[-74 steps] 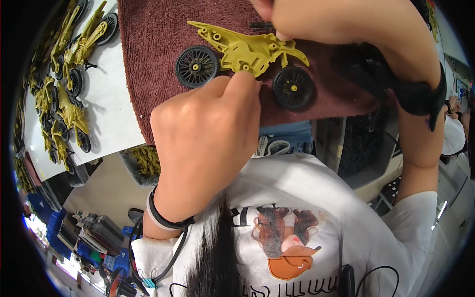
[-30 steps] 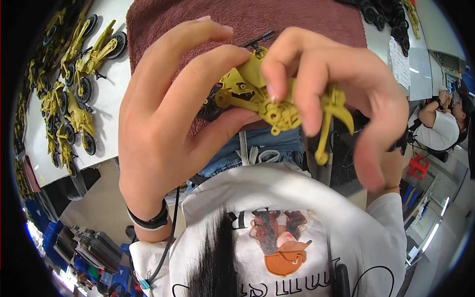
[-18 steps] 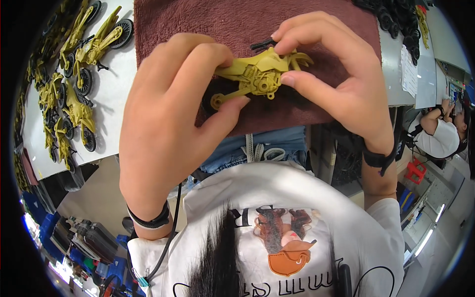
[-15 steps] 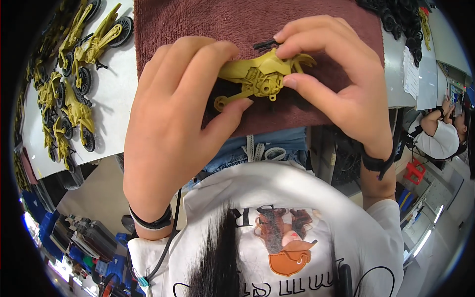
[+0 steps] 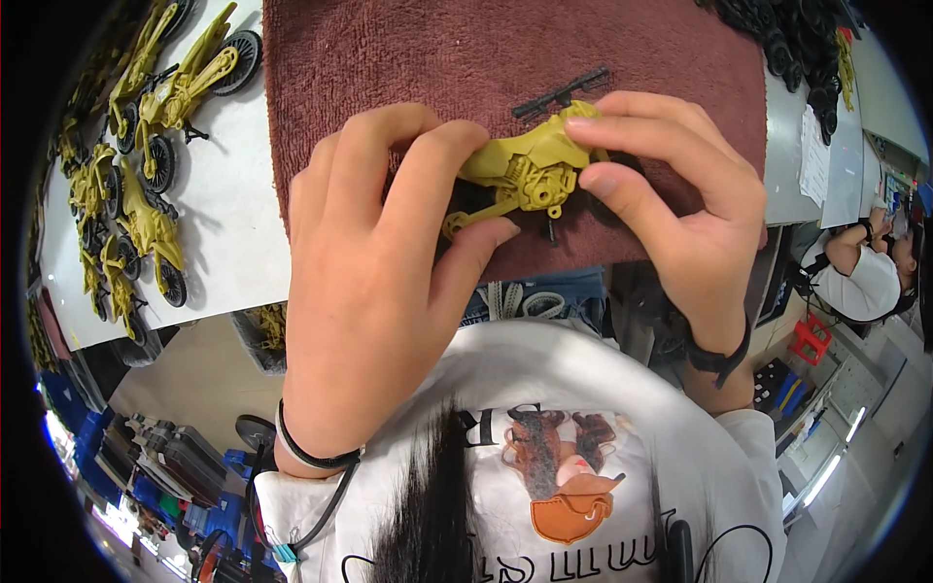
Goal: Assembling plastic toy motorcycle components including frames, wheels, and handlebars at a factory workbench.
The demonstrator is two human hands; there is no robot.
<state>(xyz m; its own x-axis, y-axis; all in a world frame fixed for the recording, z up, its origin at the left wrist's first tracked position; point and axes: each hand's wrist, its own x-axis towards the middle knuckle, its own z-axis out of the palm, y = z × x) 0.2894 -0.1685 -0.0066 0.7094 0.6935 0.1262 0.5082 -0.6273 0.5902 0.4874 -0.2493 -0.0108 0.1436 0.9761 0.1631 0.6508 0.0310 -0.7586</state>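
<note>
Between my two hands is a yellow toy motorcycle (image 5: 544, 160) with a moulded engine on its side. My left hand (image 5: 379, 223) grips its rear end, fingers over the top and thumb below. On the front end, my right hand (image 5: 671, 185) pinches the body between forefinger and thumb. A black handlebar (image 5: 561, 92) sticks out above the front of the motorcycle, and a small dark piece shows beneath the engine. My fingers hide much of both ends, wheels included. Under the motorcycle lies a brown-red towel (image 5: 437, 49).
Several yellow toy motorcycles with black wheels (image 5: 146, 214) stand on the white table (image 5: 228, 209) to the left. A heap of black wheels (image 5: 792, 49) lies at the far right, near a white paper (image 5: 814, 155). A co-worker (image 5: 860, 267) sits at right, by a red stool (image 5: 810, 338).
Both hands and the motorcycle have shifted slightly; the left hand has moved right and the right hand lower. More of the black handlebar now shows, and the dark piece under the engine has come into view.
</note>
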